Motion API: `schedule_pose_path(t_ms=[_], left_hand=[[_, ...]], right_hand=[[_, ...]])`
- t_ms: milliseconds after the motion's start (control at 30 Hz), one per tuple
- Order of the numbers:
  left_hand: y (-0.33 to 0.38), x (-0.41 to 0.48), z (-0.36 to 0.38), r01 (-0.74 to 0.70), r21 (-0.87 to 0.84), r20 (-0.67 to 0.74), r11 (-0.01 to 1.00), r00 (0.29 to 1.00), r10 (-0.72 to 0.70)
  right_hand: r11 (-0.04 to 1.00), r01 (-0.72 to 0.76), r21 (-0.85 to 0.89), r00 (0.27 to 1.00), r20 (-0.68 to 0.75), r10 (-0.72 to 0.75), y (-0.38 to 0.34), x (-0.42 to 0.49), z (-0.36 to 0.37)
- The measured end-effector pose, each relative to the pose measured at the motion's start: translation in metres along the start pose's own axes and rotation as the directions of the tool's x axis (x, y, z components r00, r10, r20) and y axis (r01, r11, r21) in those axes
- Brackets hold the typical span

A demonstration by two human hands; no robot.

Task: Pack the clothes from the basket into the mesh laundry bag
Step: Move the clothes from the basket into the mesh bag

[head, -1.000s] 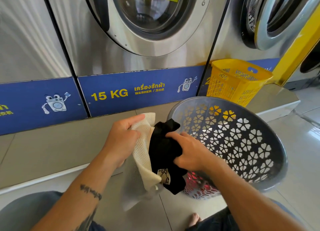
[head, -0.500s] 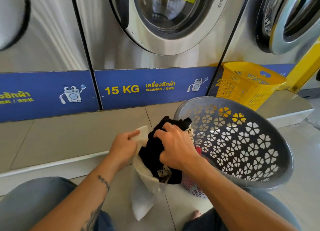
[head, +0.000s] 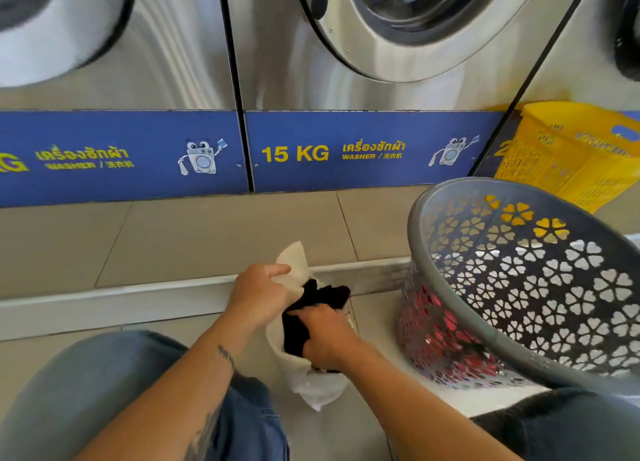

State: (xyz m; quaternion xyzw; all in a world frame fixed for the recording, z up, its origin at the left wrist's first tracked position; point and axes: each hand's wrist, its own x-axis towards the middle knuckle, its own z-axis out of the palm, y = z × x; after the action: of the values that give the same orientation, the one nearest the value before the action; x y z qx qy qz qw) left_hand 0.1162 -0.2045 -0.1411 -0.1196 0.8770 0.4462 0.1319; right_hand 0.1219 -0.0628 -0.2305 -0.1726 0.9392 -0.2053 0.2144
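1. Steel washing machines [head: 194, 45] lined the back wall, each with a blue band [head: 360, 152] along its base; one band read "15 KG" and "WASHER" in yellow.
2. Below them ran a raised tiled ledge [head: 173, 239], and below that the pale floor [head: 343, 436] where the person sat, with blue jeans [head: 86, 398] showing on the left knee.
3. A grey basket [head: 540, 287], pierced with flower-shaped holes, leaned on its side to the right, its open mouth turned toward the person.
4. Red clothes [head: 440, 325] showed through the holes low in the grey basket.
5. A yellow basket [head: 575, 155] stood on the ledge behind it, against the machines.
6. The cream mesh laundry bag [head: 294, 263] hung between the knees, just left of the grey basket, its lower end near the floor.
7. The left hand [head: 259, 294] had its grip pressed together on the upper edge of the bag, holding the mouth up and open.
8. A black garment [head: 311, 304] sat in the mouth of the bag, partly inside and partly bunched above the rim.
9. The right hand [head: 329, 336] rested on top of the garment with its grip curled around the dark cloth, knuckles upward.
10. A dark tattoo [head: 227, 356] marked the left forearm near the wrist.
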Motion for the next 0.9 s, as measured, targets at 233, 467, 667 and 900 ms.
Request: schedule_pose_path(t_ms=[233, 467, 667, 900], left_hand=[[-0.005, 0.011, 0.008, -0.049, 0.088, 0.034, 0.995, 0.998, 0.046], [-0.002, 0.028, 0.018, -0.072, 0.191, 0.038, 0.979, 0.997, 0.066], [-0.005, 0.039, 0.026, -0.059, 0.216, 0.016, 0.975, 0.998, 0.057], [-0.014, 0.042, 0.028, -0.030, 0.277, 0.047, 0.960, 0.999, 0.017]], right_hand=[[0.941, -0.218, -0.260, 0.926, 0.249, 0.284, 0.019, 0.011, 0.011], [0.848, -0.232, 0.477, 0.963, -0.009, 0.268, 0.039, -0.005, -0.003], [0.864, -0.387, 0.322, 0.876, -0.164, 0.454, 0.044, -0.009, -0.018], [0.871, -0.164, 0.463, 0.983, 0.148, 0.106, 0.019, -0.007, -0.025]])
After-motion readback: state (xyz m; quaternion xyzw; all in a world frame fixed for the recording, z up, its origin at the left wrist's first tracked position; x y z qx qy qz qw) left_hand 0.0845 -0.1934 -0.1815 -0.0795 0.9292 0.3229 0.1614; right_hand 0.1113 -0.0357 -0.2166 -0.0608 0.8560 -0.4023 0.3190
